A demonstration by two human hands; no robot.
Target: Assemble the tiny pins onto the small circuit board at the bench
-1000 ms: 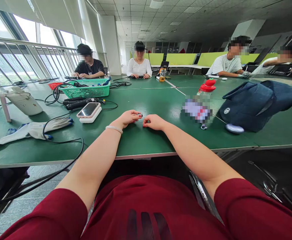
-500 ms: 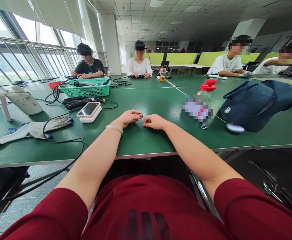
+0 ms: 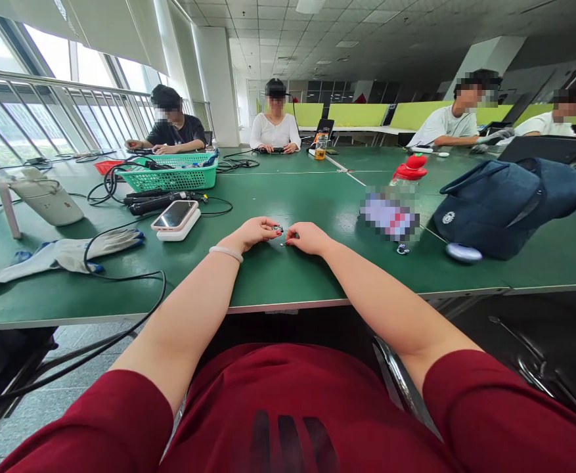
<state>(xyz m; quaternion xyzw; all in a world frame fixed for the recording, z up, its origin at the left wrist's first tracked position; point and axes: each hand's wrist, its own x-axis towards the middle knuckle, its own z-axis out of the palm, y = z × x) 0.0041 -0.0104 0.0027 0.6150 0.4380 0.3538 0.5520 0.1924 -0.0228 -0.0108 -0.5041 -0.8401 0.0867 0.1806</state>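
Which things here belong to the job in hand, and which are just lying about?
In the job, judging by the hands:
- small dark-and-silver piece, pinched in the left hand
- tiny silvery piece at the right hand, grip unclear

Lying about:
- teal perforated plastic basket
- white-and-blue fabric glove
- pink-edged rectangular phone
- navy fabric bag

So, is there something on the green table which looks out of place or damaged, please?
Nothing looks spilled. The black cable seems untidy: it crosses the glove and runs off the near edge of the table. The small part in the left hand is too small to judge for damage.
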